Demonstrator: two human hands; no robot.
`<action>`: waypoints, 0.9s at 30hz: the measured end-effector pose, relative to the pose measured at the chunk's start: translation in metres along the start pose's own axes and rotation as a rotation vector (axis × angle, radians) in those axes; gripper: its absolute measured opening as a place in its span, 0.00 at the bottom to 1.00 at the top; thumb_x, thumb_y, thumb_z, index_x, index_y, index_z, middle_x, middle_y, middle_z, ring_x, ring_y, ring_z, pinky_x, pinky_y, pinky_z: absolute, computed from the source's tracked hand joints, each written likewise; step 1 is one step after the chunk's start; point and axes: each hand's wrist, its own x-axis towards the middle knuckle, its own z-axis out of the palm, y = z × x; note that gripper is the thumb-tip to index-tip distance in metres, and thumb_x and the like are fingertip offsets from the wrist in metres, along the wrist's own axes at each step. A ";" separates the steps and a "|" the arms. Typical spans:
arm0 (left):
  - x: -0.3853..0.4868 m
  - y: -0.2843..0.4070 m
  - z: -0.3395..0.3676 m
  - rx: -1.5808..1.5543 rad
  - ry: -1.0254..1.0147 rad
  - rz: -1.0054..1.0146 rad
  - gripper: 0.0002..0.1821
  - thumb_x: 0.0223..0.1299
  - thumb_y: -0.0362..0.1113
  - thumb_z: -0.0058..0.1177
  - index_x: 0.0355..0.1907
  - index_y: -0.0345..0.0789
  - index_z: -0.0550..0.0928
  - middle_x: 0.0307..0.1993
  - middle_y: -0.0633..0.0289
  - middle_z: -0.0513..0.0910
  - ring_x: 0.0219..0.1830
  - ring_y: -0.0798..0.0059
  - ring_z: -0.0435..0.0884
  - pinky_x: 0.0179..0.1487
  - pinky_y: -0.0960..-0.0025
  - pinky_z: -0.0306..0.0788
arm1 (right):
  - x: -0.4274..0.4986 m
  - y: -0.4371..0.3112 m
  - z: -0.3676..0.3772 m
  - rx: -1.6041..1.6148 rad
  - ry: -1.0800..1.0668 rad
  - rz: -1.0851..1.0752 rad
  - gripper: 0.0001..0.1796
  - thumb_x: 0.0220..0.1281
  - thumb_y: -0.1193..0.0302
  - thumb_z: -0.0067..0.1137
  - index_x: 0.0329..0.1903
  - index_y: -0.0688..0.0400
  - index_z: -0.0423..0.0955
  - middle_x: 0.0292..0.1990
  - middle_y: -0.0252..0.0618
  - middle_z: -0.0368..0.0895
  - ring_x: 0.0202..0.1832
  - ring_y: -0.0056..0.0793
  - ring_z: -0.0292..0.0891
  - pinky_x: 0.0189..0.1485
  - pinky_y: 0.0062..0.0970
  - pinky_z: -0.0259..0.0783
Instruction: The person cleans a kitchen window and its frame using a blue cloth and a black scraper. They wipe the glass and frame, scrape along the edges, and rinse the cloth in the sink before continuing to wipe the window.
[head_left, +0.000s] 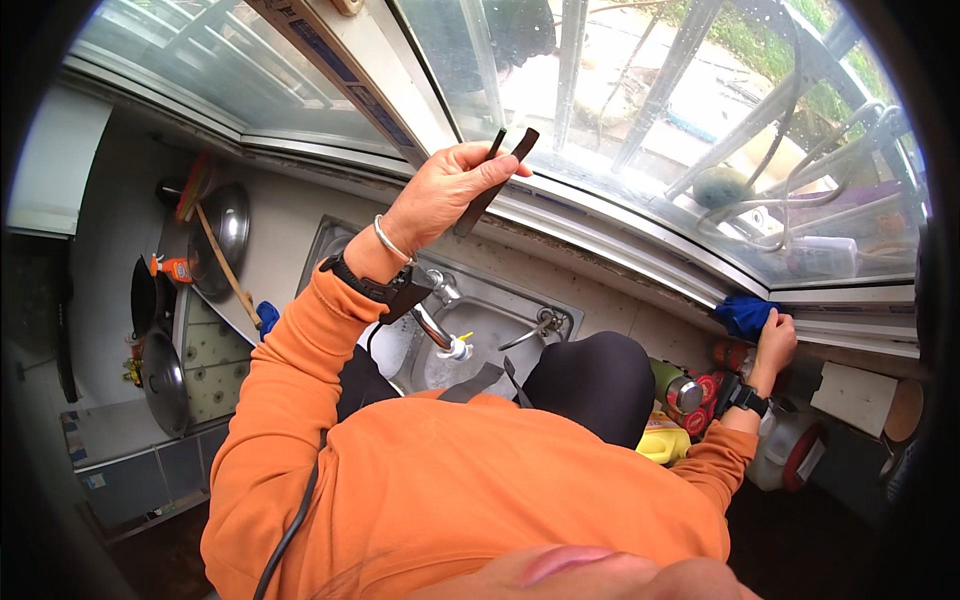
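Note:
My left hand (457, 184), raised in front of the window frame above the sink, grips a dark strip-shaped tool (484, 206). A wide flat end and a thinner dark end stick up past the fingers; its exact kind is unclear. Far to the right, my right hand (775, 341) pinches a blue cloth (746, 316) against the sliding window's lower track (637, 251). Below my left hand lies the stainless steel sink (491, 319), with a faucet (431, 326) bearing a white and yellow nozzle. My bent knee (592, 382) is beside the basin.
Behind the window glass are metal bars (660, 97), pipes and a round green fruit (720, 186). Pan lids (229, 240), an orange spray bottle (172, 268) and a wooden-handled brush (225, 262) stand left. Right of my knee are a green thermos (667, 379) and a yellow bottle (661, 439).

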 end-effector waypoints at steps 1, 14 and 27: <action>0.000 0.001 0.001 -0.013 0.002 -0.006 0.13 0.63 0.41 0.50 0.38 0.34 0.82 0.27 0.76 0.75 0.31 0.90 0.66 0.38 0.84 0.61 | -0.005 -0.010 -0.007 -0.013 0.032 -0.014 0.15 0.58 0.58 0.53 0.31 0.57 0.76 0.27 0.48 0.79 0.32 0.50 0.75 0.34 0.43 0.69; 0.013 0.013 0.031 -0.131 0.032 -0.109 0.09 0.55 0.38 0.59 0.27 0.34 0.79 0.15 0.75 0.70 0.13 0.91 0.61 0.18 0.86 0.51 | -0.087 -0.236 -0.128 1.251 -0.853 -0.248 0.09 0.63 0.70 0.52 0.40 0.62 0.75 0.31 0.33 0.78 0.28 0.15 0.73 0.30 0.13 0.68; 0.010 0.002 0.051 0.040 -0.006 0.009 0.09 0.62 0.38 0.51 0.31 0.35 0.79 0.21 0.70 0.76 0.14 0.94 0.58 0.18 0.87 0.50 | -0.103 -0.271 -0.097 1.580 -1.050 -0.120 0.08 0.60 0.72 0.52 0.37 0.64 0.70 0.25 0.31 0.75 0.25 0.15 0.71 0.29 0.18 0.71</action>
